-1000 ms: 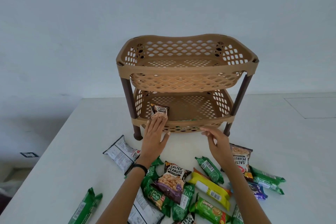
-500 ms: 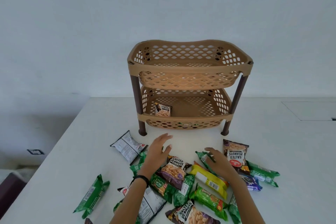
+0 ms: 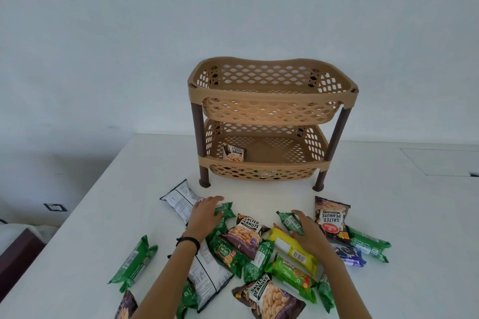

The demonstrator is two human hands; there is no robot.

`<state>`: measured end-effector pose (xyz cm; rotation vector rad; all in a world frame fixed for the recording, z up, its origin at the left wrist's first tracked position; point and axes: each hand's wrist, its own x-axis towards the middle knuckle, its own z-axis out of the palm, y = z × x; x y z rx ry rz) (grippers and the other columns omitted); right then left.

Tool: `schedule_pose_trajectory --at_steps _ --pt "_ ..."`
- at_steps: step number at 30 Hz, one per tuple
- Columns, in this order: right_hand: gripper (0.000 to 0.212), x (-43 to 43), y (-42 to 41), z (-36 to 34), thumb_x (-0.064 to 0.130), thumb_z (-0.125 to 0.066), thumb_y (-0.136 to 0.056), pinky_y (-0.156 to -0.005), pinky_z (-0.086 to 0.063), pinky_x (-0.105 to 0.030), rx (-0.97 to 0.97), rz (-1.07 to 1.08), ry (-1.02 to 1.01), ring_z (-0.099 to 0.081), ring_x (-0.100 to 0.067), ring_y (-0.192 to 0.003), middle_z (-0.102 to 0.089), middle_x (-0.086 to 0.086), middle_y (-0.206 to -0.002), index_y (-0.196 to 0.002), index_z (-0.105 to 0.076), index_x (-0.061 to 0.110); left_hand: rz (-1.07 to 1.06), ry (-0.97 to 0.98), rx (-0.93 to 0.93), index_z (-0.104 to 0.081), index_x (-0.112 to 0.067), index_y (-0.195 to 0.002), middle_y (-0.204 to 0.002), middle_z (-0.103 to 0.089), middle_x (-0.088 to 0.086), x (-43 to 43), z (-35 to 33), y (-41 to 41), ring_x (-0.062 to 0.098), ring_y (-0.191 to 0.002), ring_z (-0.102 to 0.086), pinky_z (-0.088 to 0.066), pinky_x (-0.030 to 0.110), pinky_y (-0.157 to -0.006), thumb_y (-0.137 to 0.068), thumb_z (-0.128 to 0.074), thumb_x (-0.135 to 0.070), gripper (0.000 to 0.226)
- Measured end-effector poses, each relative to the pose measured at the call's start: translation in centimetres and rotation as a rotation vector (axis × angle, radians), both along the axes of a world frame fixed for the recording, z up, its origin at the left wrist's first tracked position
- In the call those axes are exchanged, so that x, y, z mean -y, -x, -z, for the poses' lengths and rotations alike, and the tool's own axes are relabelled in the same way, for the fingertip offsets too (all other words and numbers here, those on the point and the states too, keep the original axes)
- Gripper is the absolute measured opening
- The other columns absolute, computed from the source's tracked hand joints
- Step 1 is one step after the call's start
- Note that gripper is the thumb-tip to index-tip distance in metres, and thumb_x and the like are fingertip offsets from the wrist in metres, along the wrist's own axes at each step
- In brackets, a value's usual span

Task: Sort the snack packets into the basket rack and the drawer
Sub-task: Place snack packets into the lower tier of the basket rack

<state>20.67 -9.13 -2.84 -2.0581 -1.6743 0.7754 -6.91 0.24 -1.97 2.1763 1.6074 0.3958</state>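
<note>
- The snack packets (image 3: 243, 237) lie in a loose heap on the white surface (image 3: 404, 217), just in front of the basket rack (image 3: 272, 96); green, yellow, white and dark peanut wrappers overlap one another.
- One peanut packet (image 3: 234, 153) already sits in the lower basket (image 3: 259, 161), at its left front, leaning against the front rim.
- The upper basket (image 3: 269, 111) shows nothing inside from this angle.
- The right hand (image 3: 308, 230) is at the right of the heap. Its fingers curl over the right end of a small green packet (image 3: 288, 220) with the thumb at the near edge, gripping it.
- The left hand (image 3: 207, 215) lies palm down with fairly straight fingers on another green packet (image 3: 226, 208), next to a white packet (image 3: 178, 199). It grips nothing.
- The two hands are well apart, with a peanut packet and a yellow packet (image 3: 293, 248) between them.
- A black wristband (image 3: 188, 239) is on the left wrist.
- A long green packet (image 3: 133, 263) lies apart at the left.
- No drawer is in view.
</note>
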Motion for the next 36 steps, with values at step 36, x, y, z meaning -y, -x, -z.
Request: schedule_pose_trajectory --at_steps 36 --pt "0.056 -16.9 -5.3 -9.4 0.008 -0.063 -0.085 -0.091 -0.038 -0.024 -0.107 0.050 -0.556 -0.047 -0.019 -0.121 -0.051 -0.006 -0.135 -0.136 -0.040 0.017 0.430 -0.250 0.322 -0.041 -0.027 -0.136 -0.128 -0.051 -0.009 -5.5 -6.9 -6.6 -0.007 -0.114 -0.040 -0.035 0.010 -0.096 -0.091 -0.053 -0.036 0.047"
